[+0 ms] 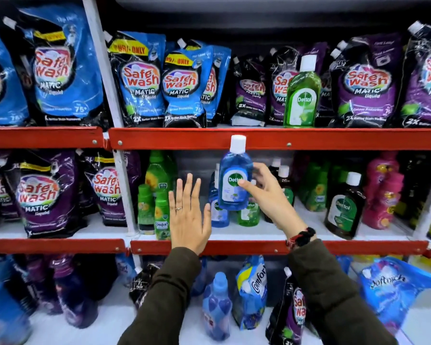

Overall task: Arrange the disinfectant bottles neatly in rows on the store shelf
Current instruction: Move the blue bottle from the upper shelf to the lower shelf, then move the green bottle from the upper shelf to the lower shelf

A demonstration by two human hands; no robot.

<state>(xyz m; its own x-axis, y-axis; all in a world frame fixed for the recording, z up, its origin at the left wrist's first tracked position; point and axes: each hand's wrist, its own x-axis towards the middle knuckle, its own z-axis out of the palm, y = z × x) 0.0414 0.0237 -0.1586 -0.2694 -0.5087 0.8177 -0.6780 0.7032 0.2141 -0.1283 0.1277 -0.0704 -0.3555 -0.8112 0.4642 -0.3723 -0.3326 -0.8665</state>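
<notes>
My right hand (264,192) grips a blue Dettol bottle (234,180) with a white cap, held upright in front of the middle shelf (234,246). Behind and below it stand a smaller blue Dettol bottle (218,215) and a green one (249,215). My left hand (189,215) is open, fingers spread, just left of these bottles, holding nothing. A brown Dettol bottle (345,207) stands further right on the same shelf, with darker bottles (283,180) behind my right hand. A tall green Dettol bottle (302,95) stands on the upper shelf among pouches.
Green Comfort bottles (159,207) crowd the left of the middle bay beside a white upright post (125,190). Pink bottles (383,192) stand at right. Safewash pouches (139,80) fill the upper shelf and left bay. Blue bottles and pouches (251,290) sit on the bottom shelf.
</notes>
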